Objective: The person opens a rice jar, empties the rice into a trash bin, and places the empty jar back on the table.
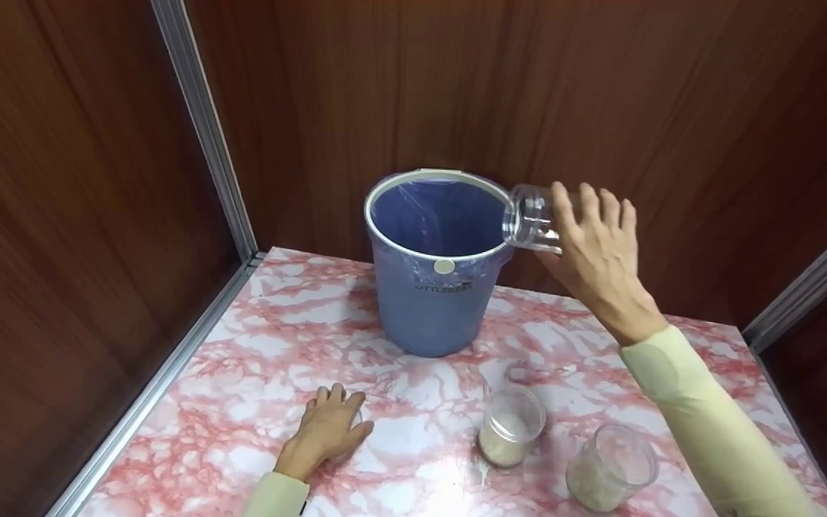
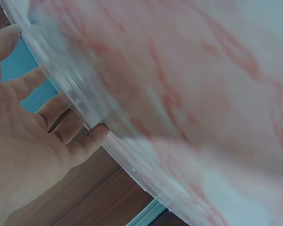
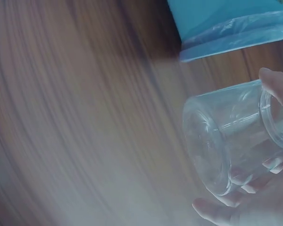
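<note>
My right hand (image 1: 596,255) grips a clear jar (image 1: 534,215), tipped on its side with its mouth beside the right rim of a blue trash bin (image 1: 435,309). In the right wrist view, fingers and thumb wrap round the see-through jar (image 3: 226,136); no contents show inside. Down on the table, my left hand (image 1: 327,424) spans a low, clear round piece, perhaps a lid (image 1: 357,418), mostly hidden beneath it. Seen from the left wrist, thumb and fingers curve round the ridged side of this clear piece (image 2: 66,75).
Two clear jars, one (image 1: 510,427) in front of the bin and another (image 1: 611,467) further right, hold pale contents. A plastic bag (image 1: 421,197) lines the bin. Brown wood-grain panels (image 1: 456,86) with metal edge strips (image 1: 205,122) enclose the red-and-white marbled table (image 1: 241,402).
</note>
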`<state>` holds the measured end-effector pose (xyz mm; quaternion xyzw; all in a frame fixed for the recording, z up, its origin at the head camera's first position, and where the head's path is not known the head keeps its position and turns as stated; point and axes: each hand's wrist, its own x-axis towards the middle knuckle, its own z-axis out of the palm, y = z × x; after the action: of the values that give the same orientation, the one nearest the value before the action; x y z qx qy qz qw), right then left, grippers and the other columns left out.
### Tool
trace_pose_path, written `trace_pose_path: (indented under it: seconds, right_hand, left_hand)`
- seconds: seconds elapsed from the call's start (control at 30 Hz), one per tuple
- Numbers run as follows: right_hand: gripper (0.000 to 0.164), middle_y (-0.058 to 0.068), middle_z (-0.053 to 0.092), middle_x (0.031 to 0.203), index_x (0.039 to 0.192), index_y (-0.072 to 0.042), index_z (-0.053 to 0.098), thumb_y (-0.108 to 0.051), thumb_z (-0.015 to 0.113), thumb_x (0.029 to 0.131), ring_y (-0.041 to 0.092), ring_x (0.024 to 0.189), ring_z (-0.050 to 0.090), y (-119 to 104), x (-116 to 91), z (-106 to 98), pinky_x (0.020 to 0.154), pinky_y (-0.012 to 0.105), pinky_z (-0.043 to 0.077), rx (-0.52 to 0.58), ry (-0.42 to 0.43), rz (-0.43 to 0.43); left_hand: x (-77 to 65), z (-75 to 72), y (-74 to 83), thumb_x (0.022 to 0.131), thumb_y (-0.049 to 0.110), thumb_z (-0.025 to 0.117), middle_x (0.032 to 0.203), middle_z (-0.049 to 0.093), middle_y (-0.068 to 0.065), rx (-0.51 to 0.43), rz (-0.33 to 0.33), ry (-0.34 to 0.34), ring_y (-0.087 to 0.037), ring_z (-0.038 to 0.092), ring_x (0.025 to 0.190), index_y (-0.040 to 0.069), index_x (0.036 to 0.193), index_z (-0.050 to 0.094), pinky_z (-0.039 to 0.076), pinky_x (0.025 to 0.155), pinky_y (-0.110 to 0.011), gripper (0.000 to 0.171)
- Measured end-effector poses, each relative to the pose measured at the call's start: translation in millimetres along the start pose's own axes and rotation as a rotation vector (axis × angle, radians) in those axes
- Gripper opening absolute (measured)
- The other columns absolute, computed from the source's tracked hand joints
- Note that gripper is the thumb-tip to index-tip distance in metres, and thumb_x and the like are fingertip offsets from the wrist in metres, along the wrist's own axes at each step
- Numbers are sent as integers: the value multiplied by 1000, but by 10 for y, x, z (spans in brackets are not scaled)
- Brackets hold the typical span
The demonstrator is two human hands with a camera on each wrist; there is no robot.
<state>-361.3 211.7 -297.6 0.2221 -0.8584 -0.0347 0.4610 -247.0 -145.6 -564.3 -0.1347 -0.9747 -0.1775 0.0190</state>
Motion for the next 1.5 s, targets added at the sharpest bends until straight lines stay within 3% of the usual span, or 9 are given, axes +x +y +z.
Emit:
trace_pose_path:
  seconds: [0.13,0.3,0.4,0.47,0.63,0.83,1.0,1.13,1.5]
  right_hand:
    - [90,25,48,121,137,-10,36,-40,79,64,45,107,45,78,-149,-62,87,58,34,119,-31,66]
    - [94,23,50,121,137,-8,34,-41,83,63,44,106,47,206,-388,-76,85,59,36,393,-146,197]
    - [91,20,56,115,134,-7,38,-35,85,61,38,101,52,307,-570,-29,83,55,39,562,-162,258]
    - [89,18,58,113,133,-7,40,-32,86,61,35,101,52,383,-718,13,86,52,37,617,-168,290]
    - [92,21,51,125,136,-6,35,-35,84,64,41,103,41,554,-1223,66,83,52,25,593,-227,449]
    - [101,30,35,135,143,0,20,-35,80,70,47,120,35,736,-1814,112,94,63,27,641,-348,599]
    - [106,35,35,131,144,1,8,-44,73,75,50,115,38,797,-2147,140,89,65,31,639,-492,708]
    - [101,30,39,129,142,0,12,-48,71,76,48,111,42,814,-2334,176,86,61,35,623,-545,764]
    - [93,33,44,126,134,4,22,-47,73,75,47,109,46,783,-2693,290,86,54,36,634,-619,794]
  left_hand:
    - [0,-8,10,86,44,57,101,45,-10,-12,-1,-30,-28,37,89,15,125,54,34,69,-44,48]
    - [-14,-12,15,87,45,57,100,45,-9,-18,1,-39,-27,37,88,15,126,53,34,71,-45,50]
    - [-11,-15,18,87,46,56,102,45,-9,-20,-1,-42,-27,37,90,15,127,53,35,71,-45,51]
    - [-7,-24,21,87,46,56,103,45,-10,-21,-1,-47,-28,37,91,15,127,53,35,72,-45,51]
    - [14,-38,24,87,46,56,101,45,-9,-28,1,-71,-26,36,89,15,127,53,36,71,-43,51]
    - [32,-56,35,88,45,56,101,45,-9,-18,4,-75,-26,37,89,13,125,54,37,69,-43,49]
    - [29,-96,91,88,47,55,102,47,-10,-17,-33,-94,-29,41,93,13,123,55,36,72,-46,48]
    - [27,-143,175,89,47,53,108,48,-9,-28,-35,-91,-34,42,105,15,123,55,33,80,-52,47]
    - [18,-405,540,92,41,52,121,52,-9,-12,198,53,-27,49,108,13,123,56,44,86,-45,41]
